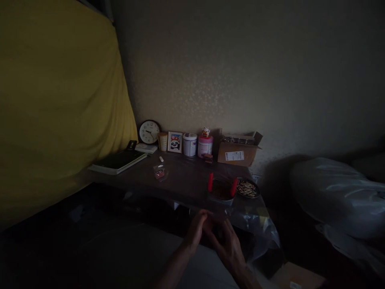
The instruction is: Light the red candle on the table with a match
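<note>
My left hand (196, 232) and my right hand (230, 245) meet just in front of the table's near edge, fingers curled towards each other. Between them is a small, dark reddish thing, too dim to name. Just beyond my hands stands a round pot (221, 198) with two upright red pieces, one on each side. Right of it lies a dark round dish (247, 188) heaped with short pale sticks. Further left on the table is a small clear packet (159, 172) with something pinkish in it, and a small white object (161, 159) lies behind it.
Along the wall stand a clock (149, 132), a panda picture frame (175, 142), a white tin (190, 145), a pink tin (205, 146) with a figurine on top, and an open cardboard box (237, 153). A notebook (118, 160) lies by the yellow curtain (60, 92). Clear plastic sheeting (264, 228) hangs off the table's right corner.
</note>
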Demonstrator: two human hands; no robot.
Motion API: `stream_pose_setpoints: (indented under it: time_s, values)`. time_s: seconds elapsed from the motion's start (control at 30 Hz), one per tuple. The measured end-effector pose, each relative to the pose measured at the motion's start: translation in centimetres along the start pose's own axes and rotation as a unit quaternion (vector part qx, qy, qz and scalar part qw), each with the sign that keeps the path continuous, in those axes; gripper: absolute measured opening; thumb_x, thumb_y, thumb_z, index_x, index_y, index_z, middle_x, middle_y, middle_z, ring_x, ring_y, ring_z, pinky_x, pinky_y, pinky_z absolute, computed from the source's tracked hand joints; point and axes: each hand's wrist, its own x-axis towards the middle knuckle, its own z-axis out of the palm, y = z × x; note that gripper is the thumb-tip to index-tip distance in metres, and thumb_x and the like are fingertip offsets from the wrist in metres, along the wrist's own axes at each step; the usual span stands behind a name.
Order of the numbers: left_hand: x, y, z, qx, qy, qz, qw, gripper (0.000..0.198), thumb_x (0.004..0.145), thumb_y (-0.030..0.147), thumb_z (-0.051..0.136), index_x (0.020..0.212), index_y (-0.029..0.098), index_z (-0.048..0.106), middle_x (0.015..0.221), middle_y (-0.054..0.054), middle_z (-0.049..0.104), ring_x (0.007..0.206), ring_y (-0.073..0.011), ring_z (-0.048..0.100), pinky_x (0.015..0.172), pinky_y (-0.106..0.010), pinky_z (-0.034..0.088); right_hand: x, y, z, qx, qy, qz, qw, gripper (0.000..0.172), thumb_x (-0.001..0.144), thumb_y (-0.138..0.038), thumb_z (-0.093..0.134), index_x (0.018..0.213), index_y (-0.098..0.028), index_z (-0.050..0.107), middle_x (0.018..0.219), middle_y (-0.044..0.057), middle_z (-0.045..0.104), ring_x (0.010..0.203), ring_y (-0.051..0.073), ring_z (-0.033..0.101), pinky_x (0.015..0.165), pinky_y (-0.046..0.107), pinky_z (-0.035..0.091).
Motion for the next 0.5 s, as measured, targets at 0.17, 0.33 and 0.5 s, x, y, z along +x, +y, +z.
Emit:
stream_pose_setpoints:
  time_s: [0.17,0.33,0.5]
  values:
    - [-0.6,1.4,-0.1,0.126,-0.055,0.010,0.990,0.028,0.080,0.041,0.049,0.094,0.020,0.062,0.097,-0.004,0.064,0.099,-0.0231,0.054,0.088,-0.034,0.038,0.4,0.1,-1.4,0.078,0.007,0.049,0.996,0.030,0.082,-0.039,0.054,0.107,-0.022,0.059,0.103,0.006,0.065,0.095,0.023,0.061,0.082,0.031,0.049]
    - [-0.7,1.9,0.1,0.139,-0.086,-0.007,0.987,0.034,0.072,0.039,0.063,0.099,0.018,0.062,0.098,-0.007,0.066,0.095,-0.0242,0.058,0.084,-0.035,0.041,0.5,0.3,-2.2,0.126,0.005,0.088,0.988,0.029,0.082,-0.041,0.054,0.102,-0.021,0.061,0.100,0.006,0.067,0.092,0.023,0.063,0.080,0.030,0.049]
    - [-0.6,1.5,0.1,0.051,-0.087,-0.012,0.995,0.031,0.071,0.035,0.066,0.095,0.016,0.064,0.096,-0.009,0.068,0.094,-0.0247,0.059,0.083,-0.036,0.042,0.9,0.7,-2.4,0.177,0.040,0.105,0.978,0.028,0.078,-0.042,0.059,0.095,-0.019,0.063,0.093,0.007,0.068,0.090,0.024,0.062,0.079,0.031,0.049]
